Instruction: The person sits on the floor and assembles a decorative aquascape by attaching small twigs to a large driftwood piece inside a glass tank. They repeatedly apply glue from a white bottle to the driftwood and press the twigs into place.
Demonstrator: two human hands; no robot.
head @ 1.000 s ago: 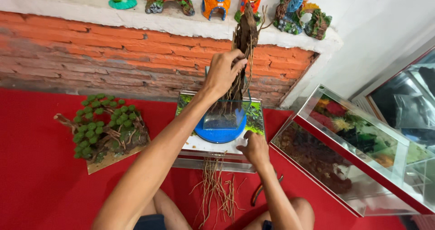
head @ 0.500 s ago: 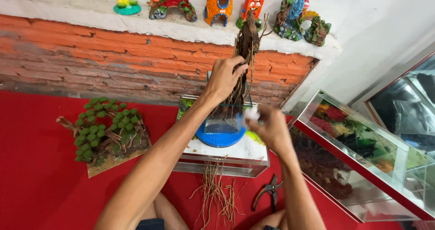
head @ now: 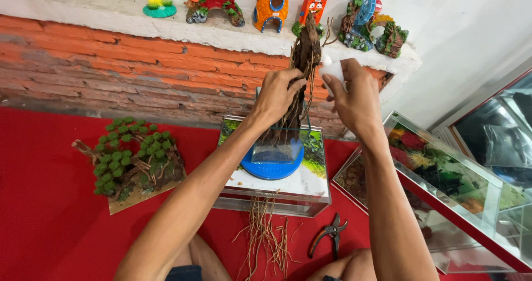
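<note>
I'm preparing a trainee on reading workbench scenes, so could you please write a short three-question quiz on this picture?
1. True or false: the left hand grips the upright driftwood piece.
2. What does the right hand hold? A) black pliers B) a small white object C) a green ball
3. Fill in: the black pliers lie on the ____ cloth, beside the loose roots.

Key
1. True
2. B, the small white object
3. red

The right hand (head: 354, 95) hides most of a small white thing (head: 334, 70). The frame's right edge cuts off the glass tank (head: 471, 192).
</note>
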